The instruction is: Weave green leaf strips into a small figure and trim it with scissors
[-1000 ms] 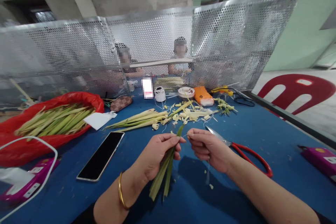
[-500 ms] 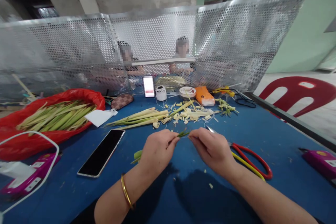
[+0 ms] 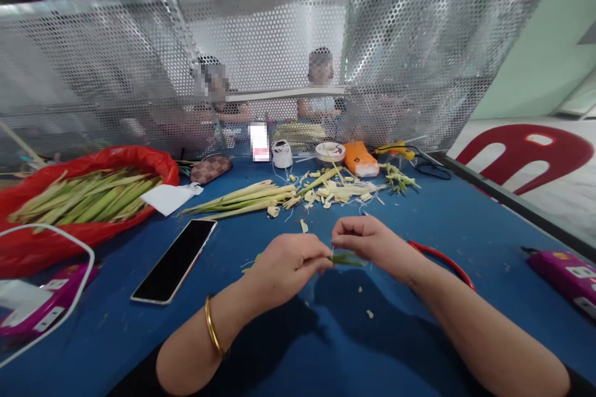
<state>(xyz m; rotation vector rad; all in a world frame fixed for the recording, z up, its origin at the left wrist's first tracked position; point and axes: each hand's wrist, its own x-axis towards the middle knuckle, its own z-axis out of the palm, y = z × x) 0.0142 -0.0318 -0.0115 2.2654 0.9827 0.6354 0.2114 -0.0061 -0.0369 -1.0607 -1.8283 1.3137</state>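
Note:
My left hand (image 3: 291, 263), a gold bangle on its wrist, pinches a small bundle of green leaf strips (image 3: 348, 259). The bundle's dark green ends stick out to the right past the fingertips, and its other end lies mostly hidden behind the hand. Just above those ends, my right hand (image 3: 365, 239) is closed in a pinch on a thin white thread (image 3: 332, 252), which runs down to the bundle at the left fingertips. Red-handled scissors (image 3: 444, 260) lie under my right forearm, which covers most of them.
Beyond my hands lie pale stalks (image 3: 237, 200), scraps (image 3: 333, 193), a thread spool (image 3: 282, 155), a tape roll (image 3: 330, 152) and an orange packet (image 3: 361, 160). At left are a phone (image 3: 174, 263) and a red bag (image 3: 153, 158) of leaves. Two people sit behind the perforated screen (image 3: 270, 25).
My right hand has moved up and above the bundle, drawing the thread. My left hand has shifted right and down with the leaf strips, whose ends now point right below my right hand.

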